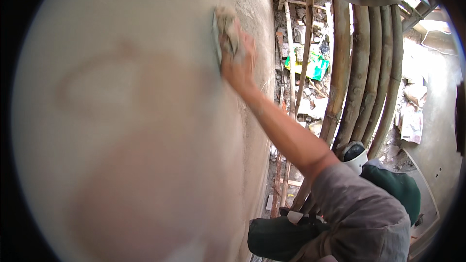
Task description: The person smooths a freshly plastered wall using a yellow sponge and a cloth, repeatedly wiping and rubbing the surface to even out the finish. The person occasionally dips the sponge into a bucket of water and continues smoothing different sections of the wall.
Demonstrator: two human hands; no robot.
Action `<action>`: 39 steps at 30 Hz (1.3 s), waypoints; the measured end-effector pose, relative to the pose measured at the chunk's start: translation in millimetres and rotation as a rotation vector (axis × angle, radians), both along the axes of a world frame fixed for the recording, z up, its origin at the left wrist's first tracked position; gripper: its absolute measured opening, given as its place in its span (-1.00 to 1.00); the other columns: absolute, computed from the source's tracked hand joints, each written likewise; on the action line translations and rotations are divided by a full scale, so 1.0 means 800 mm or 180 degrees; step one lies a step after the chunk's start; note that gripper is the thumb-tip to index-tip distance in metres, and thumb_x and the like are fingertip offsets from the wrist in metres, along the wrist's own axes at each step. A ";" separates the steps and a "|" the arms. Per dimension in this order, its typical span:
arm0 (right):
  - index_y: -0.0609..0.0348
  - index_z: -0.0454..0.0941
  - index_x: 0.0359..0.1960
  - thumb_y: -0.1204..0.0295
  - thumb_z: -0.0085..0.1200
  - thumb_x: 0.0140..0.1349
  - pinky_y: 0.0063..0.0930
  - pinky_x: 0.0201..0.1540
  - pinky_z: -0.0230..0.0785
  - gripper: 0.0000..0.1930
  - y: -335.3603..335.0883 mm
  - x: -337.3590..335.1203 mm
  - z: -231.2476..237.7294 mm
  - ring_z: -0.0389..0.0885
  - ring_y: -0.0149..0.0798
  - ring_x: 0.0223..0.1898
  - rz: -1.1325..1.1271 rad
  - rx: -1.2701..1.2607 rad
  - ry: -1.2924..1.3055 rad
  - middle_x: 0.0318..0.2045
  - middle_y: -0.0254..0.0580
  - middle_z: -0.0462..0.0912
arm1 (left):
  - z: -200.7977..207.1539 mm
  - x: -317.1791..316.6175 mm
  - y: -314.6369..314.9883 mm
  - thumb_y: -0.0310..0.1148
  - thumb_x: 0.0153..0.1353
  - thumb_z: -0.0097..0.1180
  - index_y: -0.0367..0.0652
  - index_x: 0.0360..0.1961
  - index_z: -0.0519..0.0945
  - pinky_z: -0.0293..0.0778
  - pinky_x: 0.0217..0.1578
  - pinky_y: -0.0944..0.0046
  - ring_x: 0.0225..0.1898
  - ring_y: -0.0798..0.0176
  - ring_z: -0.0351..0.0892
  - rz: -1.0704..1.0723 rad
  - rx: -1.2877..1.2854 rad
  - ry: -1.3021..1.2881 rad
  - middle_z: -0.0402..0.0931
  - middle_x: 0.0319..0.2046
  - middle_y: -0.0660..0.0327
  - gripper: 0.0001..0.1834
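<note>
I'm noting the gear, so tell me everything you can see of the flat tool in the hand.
The flat tool shows nearly edge-on: a thin, greyish strip, roughly upright in the picture, perhaps metal. The right hand grips it from the side away from the wall, hiding any handle; a pale, lumpy mass at the hand's upper end is unclear. Its face is turned to the wall's smooth beige part, apparently touching it, just left of a rougher band.

Building site, broad plastered wall (141, 116), row of bamboo poles (359, 58), rubble (319, 109) below
</note>
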State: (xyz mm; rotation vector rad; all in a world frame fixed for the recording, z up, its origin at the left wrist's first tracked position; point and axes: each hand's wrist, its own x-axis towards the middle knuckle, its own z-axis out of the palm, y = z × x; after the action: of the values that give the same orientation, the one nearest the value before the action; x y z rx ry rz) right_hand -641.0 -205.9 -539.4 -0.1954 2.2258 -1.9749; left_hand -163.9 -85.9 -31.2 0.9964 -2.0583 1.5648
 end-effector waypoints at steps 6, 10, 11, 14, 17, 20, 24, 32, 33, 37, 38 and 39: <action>0.13 0.27 0.26 0.31 -0.05 0.28 -0.31 -0.10 0.31 -0.49 -0.013 0.013 -0.009 0.45 -0.16 -0.16 -0.0029 -0.0697 -0.0196 -0.12 -0.09 0.48 | 0.004 0.010 0.011 0.10 0.38 -0.37 -0.32 0.39 -0.13 -0.15 0.29 -0.33 0.38 -0.33 -0.19 0.0042 -0.0079 0.0032 -0.19 0.36 -0.25 -0.20; 0.19 0.35 0.18 0.34 -0.14 0.33 -0.32 -0.03 0.31 -0.60 0.011 0.038 0.038 0.43 -0.15 -0.11 0.0468 -0.1170 -0.0795 -0.14 -0.09 0.46 | 0.009 0.016 0.018 0.11 0.37 -0.37 -0.33 0.38 -0.12 -0.14 0.29 -0.33 0.37 -0.33 -0.19 0.0094 -0.0108 0.0014 -0.19 0.36 -0.27 -0.19; 0.29 0.28 0.22 0.28 -0.14 0.35 -0.34 0.11 0.25 -0.53 0.014 -0.038 0.039 0.36 -0.13 0.08 0.0771 -0.0770 -0.0938 0.05 0.00 0.39 | 0.008 0.015 0.012 0.12 0.37 -0.37 -0.33 0.38 -0.12 -0.14 0.29 -0.33 0.37 -0.34 -0.19 0.0068 -0.0083 0.0024 -0.19 0.36 -0.27 -0.19; 0.19 0.37 0.17 0.31 -0.11 0.32 -0.22 0.01 0.30 -0.59 0.022 -0.047 -0.038 0.44 -0.08 -0.09 0.0072 -0.0293 -0.0208 -0.13 -0.04 0.47 | -0.003 0.018 -0.012 0.13 0.37 -0.37 -0.34 0.38 -0.12 -0.13 0.29 -0.33 0.37 -0.34 -0.18 -0.0047 0.0027 0.0142 -0.19 0.36 -0.28 -0.18; 0.11 0.47 0.09 0.37 -0.10 0.29 -0.11 -0.09 0.34 -0.65 0.003 0.027 -0.001 0.52 -0.05 -0.23 -0.0263 -0.0822 0.0446 -0.28 -0.02 0.56 | 0.006 0.018 0.012 0.14 0.36 -0.37 -0.34 0.38 -0.11 -0.12 0.29 -0.34 0.37 -0.34 -0.18 0.0103 -0.0125 0.0139 -0.18 0.35 -0.29 -0.17; 0.11 0.44 0.14 0.35 -0.04 0.29 -0.15 -0.18 0.43 -0.62 -0.003 -0.002 0.021 0.57 -0.06 -0.22 -0.0259 -0.0185 0.0297 -0.23 0.09 0.57 | 0.017 0.009 0.020 0.15 0.36 -0.37 -0.35 0.38 -0.11 -0.12 0.29 -0.34 0.36 -0.35 -0.18 0.0160 -0.0154 0.0054 -0.18 0.35 -0.30 -0.16; 0.14 0.47 0.03 0.35 0.00 0.28 -0.21 -0.23 0.46 -0.69 0.025 -0.008 -0.012 0.59 -0.06 -0.30 0.0326 -0.0151 -0.0330 -0.32 0.10 0.57 | 0.012 0.020 0.018 0.17 0.36 -0.37 -0.36 0.38 -0.10 -0.11 0.28 -0.34 0.36 -0.35 -0.17 0.0156 -0.0197 0.0169 -0.18 0.35 -0.31 -0.15; 0.06 0.32 0.23 0.34 0.06 0.18 -0.24 -0.16 0.36 -0.46 0.012 -0.031 -0.023 0.51 0.03 -0.14 0.0090 0.0258 -0.0770 -0.05 0.10 0.50 | 0.010 0.033 0.011 0.20 0.35 -0.37 -0.38 0.37 -0.08 -0.09 0.28 -0.34 0.36 -0.37 -0.16 0.0264 -0.0257 0.0308 -0.18 0.34 -0.33 -0.12; 0.03 0.31 0.26 0.33 0.06 0.19 -0.27 -0.16 0.36 -0.45 0.022 -0.030 -0.031 0.50 0.03 -0.12 0.0352 0.0261 -0.1448 -0.02 0.09 0.49 | 0.016 0.037 0.016 0.20 0.35 -0.37 -0.38 0.37 -0.08 -0.09 0.28 -0.34 0.35 -0.37 -0.16 0.0311 -0.0297 0.0327 -0.18 0.34 -0.34 -0.12; -0.10 0.30 0.28 0.22 -0.01 0.26 -0.21 -0.08 0.33 -0.48 0.076 0.135 -0.015 0.49 0.03 -0.10 -0.0189 0.0304 -0.1329 -0.06 0.01 0.52 | 0.028 0.040 0.033 0.19 0.35 -0.37 -0.35 0.37 -0.07 -0.08 0.28 -0.32 0.36 -0.34 -0.16 0.0707 -0.0690 -0.0237 -0.18 0.34 -0.33 -0.14; -0.12 0.29 0.29 0.17 -0.02 0.27 -0.12 -0.04 0.29 -0.47 0.086 0.166 -0.029 0.47 0.04 -0.06 -0.0200 0.0822 -0.1853 -0.07 0.01 0.51 | 0.028 0.037 0.026 0.16 0.37 -0.36 -0.34 0.38 -0.07 -0.07 0.28 -0.31 0.37 -0.32 -0.16 0.0754 -0.0763 -0.0505 -0.17 0.34 -0.31 -0.17; -0.14 0.29 0.29 0.12 -0.02 0.28 -0.03 0.00 0.26 -0.46 0.089 0.183 -0.034 0.44 0.05 -0.03 -0.0179 0.1343 -0.2392 -0.07 0.01 0.51 | 0.038 0.027 0.018 0.13 0.38 -0.36 -0.33 0.38 -0.06 -0.07 0.29 -0.29 0.37 -0.29 -0.15 0.0821 -0.0843 -0.0793 -0.16 0.35 -0.29 -0.20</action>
State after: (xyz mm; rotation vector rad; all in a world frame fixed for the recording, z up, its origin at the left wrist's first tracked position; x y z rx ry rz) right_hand -494.3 -134.8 -566.4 0.5670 2.0405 -1.2328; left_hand -142.0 -71.7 -1.1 1.0420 -1.8611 2.1261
